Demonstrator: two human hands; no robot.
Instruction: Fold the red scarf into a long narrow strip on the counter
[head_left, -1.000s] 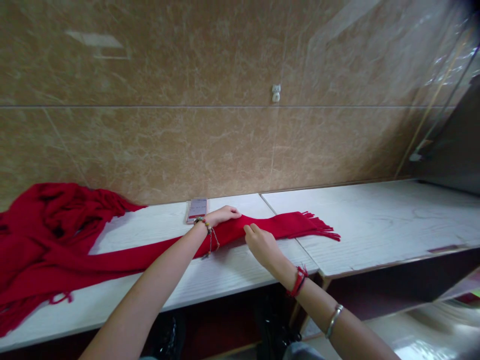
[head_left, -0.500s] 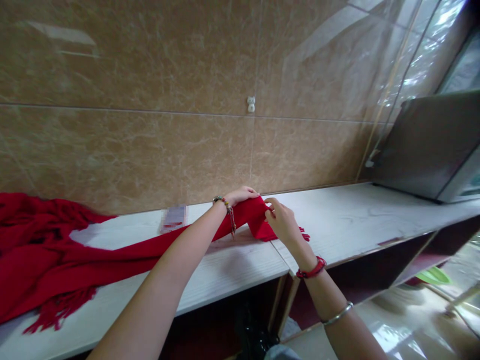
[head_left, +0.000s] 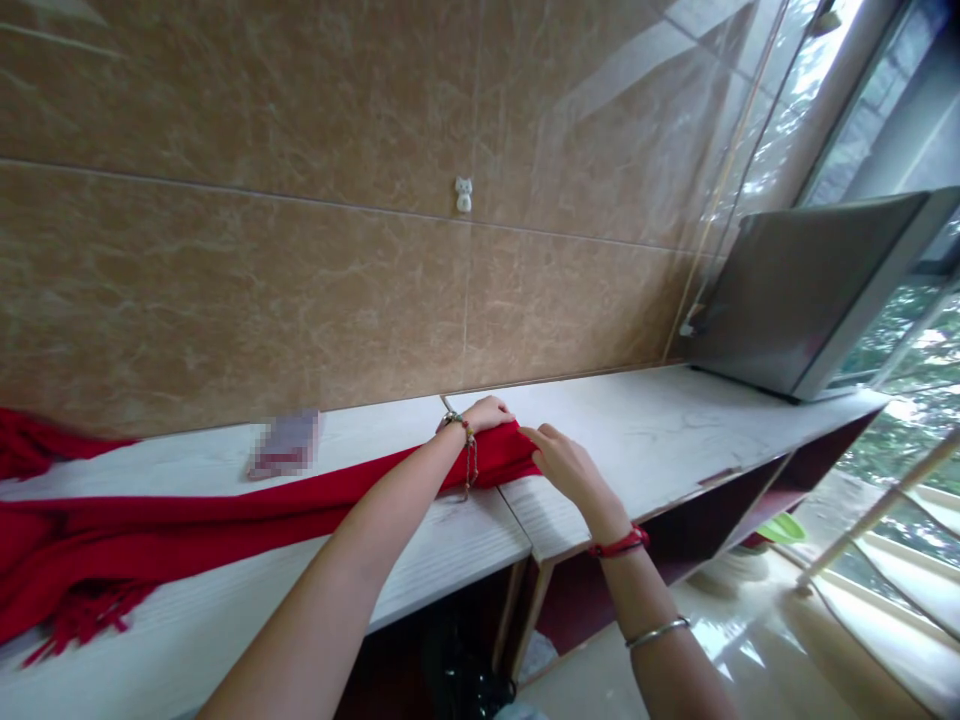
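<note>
A long red fringed scarf stretches across the white cabinet top, its right end folded back on itself. My left hand lies on the far edge of the fold, its fingers closed on the cloth. At the fold's right end, my right hand has its thumb and fingers bent in around the red fabric. My own hand partly hides those fingertips. Loose, rumpled scarf cloth with a fringe lies at the left.
Behind the white cabinet top rises a brown tiled wall with a small white cat-shaped piece. A blurred flat packet lies near the wall. A grey box-like appliance stands at the right end. Open shelves lie below.
The scarf's right end, which hung as a raised flap with its fringe showing, now lies flatter and folded under my hands. The view has shifted to the right.
</note>
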